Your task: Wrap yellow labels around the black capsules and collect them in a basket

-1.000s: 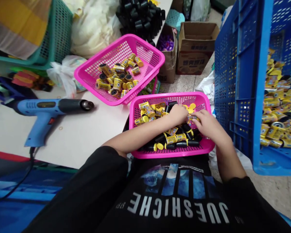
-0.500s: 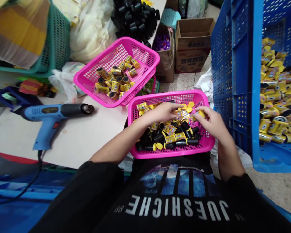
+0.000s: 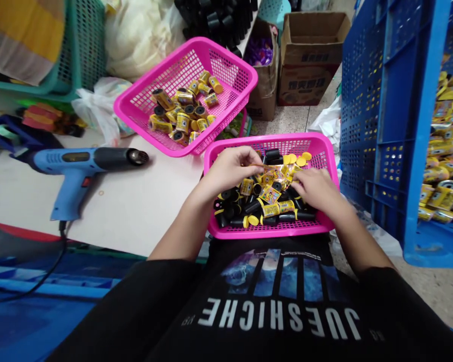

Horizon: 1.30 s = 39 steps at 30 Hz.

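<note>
A pink mesh basket (image 3: pixel 272 234) rests at my lap, holding black tubes (image 3: pixel 254 206), yellow caps (image 3: pixel 253 220) and yellow printed shrink sleeves (image 3: pixel 270 194). Over its left half, my left hand (image 3: pixel 232 168) is closed, thumb and fingers pinching the edge of a thin yellow printed sleeve. My right hand (image 3: pixel 317 190) reaches in from the right side. Its fingers are bent together at the pile of sleeves; what lies between them is too small to make out. Several loose yellow caps (image 3: pixel 292 159) lie just beyond both hands.
A second pink basket (image 3: pixel 162 68) with yellow-wrapped tubes stands on the table at the upper left. Left of me lies a blue heat gun (image 3: pixel 73 176) with its cord. A tall blue crate (image 3: pixel 381 115) of wrapped tubes stands at right, cardboard boxes (image 3: pixel 305 83) behind.
My left hand has drawn back to the left and closed on a sleeve. The right hand has come down and inward onto the sleeves. The view has shifted slightly.
</note>
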Each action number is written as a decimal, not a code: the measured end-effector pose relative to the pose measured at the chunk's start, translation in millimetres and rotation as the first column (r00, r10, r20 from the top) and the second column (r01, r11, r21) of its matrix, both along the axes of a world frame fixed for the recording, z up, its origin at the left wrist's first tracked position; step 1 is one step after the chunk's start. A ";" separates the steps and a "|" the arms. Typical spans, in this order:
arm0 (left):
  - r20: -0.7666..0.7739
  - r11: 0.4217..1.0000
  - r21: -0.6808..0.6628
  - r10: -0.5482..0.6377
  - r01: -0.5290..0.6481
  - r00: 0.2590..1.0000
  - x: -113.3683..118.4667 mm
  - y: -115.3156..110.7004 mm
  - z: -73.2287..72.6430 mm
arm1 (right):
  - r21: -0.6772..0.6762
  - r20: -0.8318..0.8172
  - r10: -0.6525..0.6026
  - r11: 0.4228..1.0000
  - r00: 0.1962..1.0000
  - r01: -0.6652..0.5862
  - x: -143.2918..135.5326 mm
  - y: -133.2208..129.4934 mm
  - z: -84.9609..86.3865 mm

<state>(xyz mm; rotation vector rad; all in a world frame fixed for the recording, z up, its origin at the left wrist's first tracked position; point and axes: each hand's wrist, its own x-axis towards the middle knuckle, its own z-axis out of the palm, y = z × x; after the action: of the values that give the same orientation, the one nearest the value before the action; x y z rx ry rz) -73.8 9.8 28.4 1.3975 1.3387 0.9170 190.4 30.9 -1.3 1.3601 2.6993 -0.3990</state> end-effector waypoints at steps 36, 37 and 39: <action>0.401 0.880 -0.241 0.475 -0.410 0.784 42.3 -52.0 -22.0 | -0.769 -0.636 -0.761 0.612 0.129 -0.185 -32.1 -15.9 15.7; 0.359 0.879 -0.210 0.476 -0.427 0.803 39.3 -52.7 -22.0 | -0.767 -0.629 -0.775 0.605 0.066 -0.214 -27.8 -14.6 18.7; 0.310 0.891 -0.168 0.454 -0.422 0.835 35.1 -54.2 -21.8 | -0.750 -0.648 -0.760 0.624 0.054 -0.218 -19.9 -12.1 24.2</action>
<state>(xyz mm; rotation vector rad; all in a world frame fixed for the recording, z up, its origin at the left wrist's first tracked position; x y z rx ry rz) -38.7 -44.5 6.6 0.8124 1.4309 1.3162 170.5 18.7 22.8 1.6036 1.8966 -3.1169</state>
